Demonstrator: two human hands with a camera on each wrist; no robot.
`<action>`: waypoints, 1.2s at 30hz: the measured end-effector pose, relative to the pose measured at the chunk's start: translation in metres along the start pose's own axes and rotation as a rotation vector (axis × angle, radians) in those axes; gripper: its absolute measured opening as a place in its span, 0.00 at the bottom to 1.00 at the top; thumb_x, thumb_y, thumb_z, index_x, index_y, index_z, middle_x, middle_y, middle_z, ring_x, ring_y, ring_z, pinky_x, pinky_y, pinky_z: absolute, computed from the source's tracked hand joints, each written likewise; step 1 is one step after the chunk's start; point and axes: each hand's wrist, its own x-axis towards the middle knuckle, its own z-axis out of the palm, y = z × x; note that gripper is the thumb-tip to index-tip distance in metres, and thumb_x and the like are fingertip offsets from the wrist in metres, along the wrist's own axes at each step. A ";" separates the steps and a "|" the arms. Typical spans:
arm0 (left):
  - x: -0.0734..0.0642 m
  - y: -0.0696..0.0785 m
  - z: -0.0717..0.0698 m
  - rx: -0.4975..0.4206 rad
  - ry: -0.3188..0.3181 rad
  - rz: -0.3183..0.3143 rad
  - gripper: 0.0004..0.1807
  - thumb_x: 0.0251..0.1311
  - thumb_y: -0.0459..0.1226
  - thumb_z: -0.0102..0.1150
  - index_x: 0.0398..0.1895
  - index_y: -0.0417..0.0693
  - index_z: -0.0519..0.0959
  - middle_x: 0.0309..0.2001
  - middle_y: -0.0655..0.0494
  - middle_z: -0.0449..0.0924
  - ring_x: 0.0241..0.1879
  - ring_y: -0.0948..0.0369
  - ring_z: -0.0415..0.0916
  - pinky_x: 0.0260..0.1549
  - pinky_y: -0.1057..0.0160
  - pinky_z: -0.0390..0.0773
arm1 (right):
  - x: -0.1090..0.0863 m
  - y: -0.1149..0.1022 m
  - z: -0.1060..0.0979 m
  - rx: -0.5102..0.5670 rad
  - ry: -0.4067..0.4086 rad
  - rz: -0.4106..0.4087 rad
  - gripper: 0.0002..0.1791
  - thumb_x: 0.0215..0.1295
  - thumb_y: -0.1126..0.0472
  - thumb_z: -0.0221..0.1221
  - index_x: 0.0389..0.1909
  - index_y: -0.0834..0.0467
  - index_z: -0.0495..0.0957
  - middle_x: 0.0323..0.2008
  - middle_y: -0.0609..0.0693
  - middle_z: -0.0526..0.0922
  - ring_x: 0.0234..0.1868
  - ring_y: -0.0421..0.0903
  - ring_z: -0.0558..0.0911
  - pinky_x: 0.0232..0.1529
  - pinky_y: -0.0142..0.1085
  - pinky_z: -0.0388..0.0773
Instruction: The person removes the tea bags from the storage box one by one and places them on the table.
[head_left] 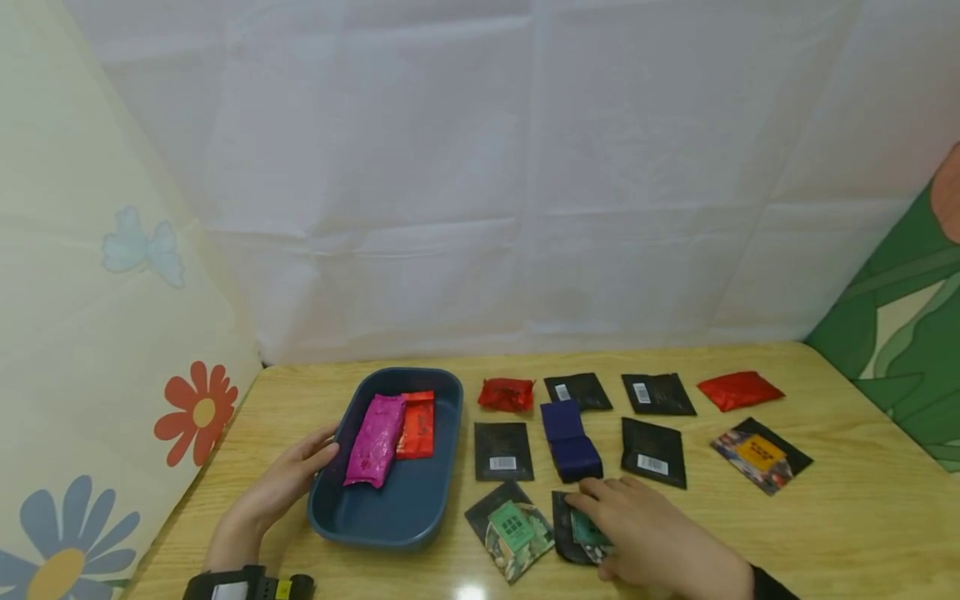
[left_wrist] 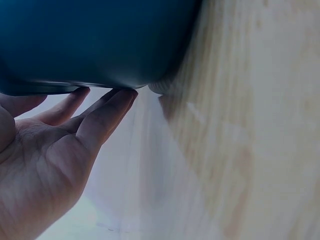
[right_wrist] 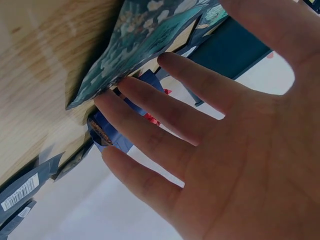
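Note:
My right hand (head_left: pixel 637 529) lies over a black packet with a green label (head_left: pixel 566 533) on the table. In the right wrist view its fingers are straight, fingertips against the underside edge of the packet (right_wrist: pixel 145 47); part of the packet is hidden by the hand in the head view. To its left is a similar black packet with a green label (head_left: pixel 513 529). My left hand (head_left: pixel 288 475) touches the left side of a dark blue basin (head_left: pixel 378 517). Straight fingers meet the basin's outer wall in the left wrist view. Inside it lie a pink packet (head_left: pixel 377 442) and an orange-red packet (head_left: pixel 417 425).
A folded purple-blue packet (head_left: pixel 572 442) lies just beyond my right hand. Around it are several black packets with barcodes, including one at right (head_left: pixel 652 452). Red packets (head_left: pixel 507 394) lie at the back, and a packet with an orange label (head_left: pixel 761 454) is far right.

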 end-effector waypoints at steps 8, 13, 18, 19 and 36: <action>0.001 0.001 0.001 -0.001 -0.008 -0.003 0.35 0.71 0.45 0.39 0.72 0.33 0.45 0.72 0.27 0.46 0.68 0.38 0.52 0.65 0.34 0.56 | -0.001 -0.006 -0.004 -0.119 0.249 -0.133 0.33 0.57 0.35 0.53 0.55 0.54 0.77 0.45 0.49 0.85 0.45 0.47 0.81 0.49 0.51 0.78; 0.000 0.004 0.002 0.005 -0.020 -0.018 0.35 0.71 0.45 0.39 0.73 0.34 0.44 0.73 0.28 0.44 0.69 0.38 0.49 0.66 0.34 0.54 | -0.003 -0.011 -0.013 -0.177 0.354 -0.180 0.27 0.59 0.43 0.57 0.54 0.54 0.78 0.43 0.48 0.86 0.43 0.46 0.82 0.49 0.50 0.79; -0.001 0.003 0.000 0.004 -0.023 -0.015 0.35 0.72 0.44 0.38 0.73 0.34 0.44 0.73 0.28 0.43 0.69 0.38 0.50 0.65 0.34 0.55 | -0.001 -0.018 -0.024 -0.194 0.421 -0.203 0.25 0.58 0.45 0.59 0.53 0.54 0.78 0.43 0.48 0.86 0.44 0.45 0.81 0.51 0.51 0.79; -0.001 0.003 0.000 0.006 -0.021 -0.015 0.35 0.72 0.44 0.38 0.73 0.34 0.44 0.73 0.28 0.44 0.69 0.38 0.50 0.65 0.34 0.56 | -0.001 -0.020 -0.026 -0.198 0.429 -0.206 0.25 0.58 0.46 0.59 0.53 0.54 0.78 0.43 0.48 0.86 0.44 0.45 0.81 0.51 0.51 0.79; -0.001 0.001 -0.002 0.013 -0.033 -0.015 0.36 0.71 0.46 0.38 0.73 0.33 0.42 0.72 0.26 0.43 0.68 0.39 0.51 0.65 0.34 0.57 | 0.027 -0.051 -0.045 -0.127 0.443 -0.267 0.24 0.62 0.47 0.56 0.58 0.50 0.74 0.52 0.47 0.83 0.53 0.45 0.78 0.58 0.47 0.75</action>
